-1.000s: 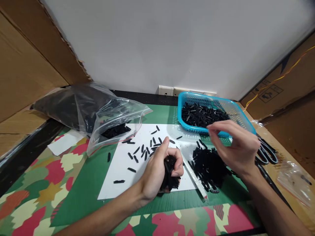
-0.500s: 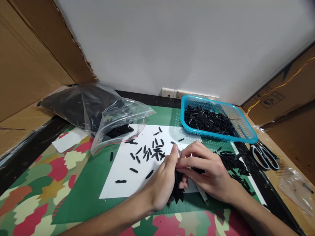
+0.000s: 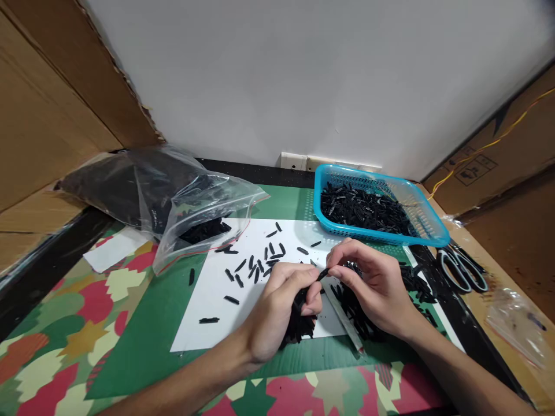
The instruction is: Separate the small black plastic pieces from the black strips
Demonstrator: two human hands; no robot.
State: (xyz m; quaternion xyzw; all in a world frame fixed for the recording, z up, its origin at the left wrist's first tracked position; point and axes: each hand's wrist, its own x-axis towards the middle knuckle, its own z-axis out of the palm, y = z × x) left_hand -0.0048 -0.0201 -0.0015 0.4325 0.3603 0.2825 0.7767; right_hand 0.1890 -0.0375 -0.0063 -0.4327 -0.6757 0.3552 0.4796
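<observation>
Between my two hands is a small black strip (image 3: 323,274), its kind not clear. My left hand (image 3: 284,300) is closed, with thumb and forefinger on the strip's left end and the lower fingers curled over a dark bunch of similar pieces (image 3: 299,328). The fingertips of my right hand (image 3: 368,283) pinch the strip's other end. Between the hands a slim white stick-like tool (image 3: 344,323) lies slanted over the white paper (image 3: 195,329). A heap of black pieces (image 3: 349,303) is partly hidden by my right hand. More strips lie scattered on the paper.
A blue basket (image 3: 381,237) full of black pieces stands at the back right. On the left lies a clear zip bag (image 3: 208,202) of dark pieces. Scissors (image 3: 462,270) and a small plastic bag (image 3: 515,323) lie at the right edge. Cardboard (image 3: 52,98) and a wall (image 3: 260,75) enclose the table.
My hands have drawn slightly apart, so the strip between the fingertips now shows. My right hand has shifted right, uncovering more of the white tool and the heap.
</observation>
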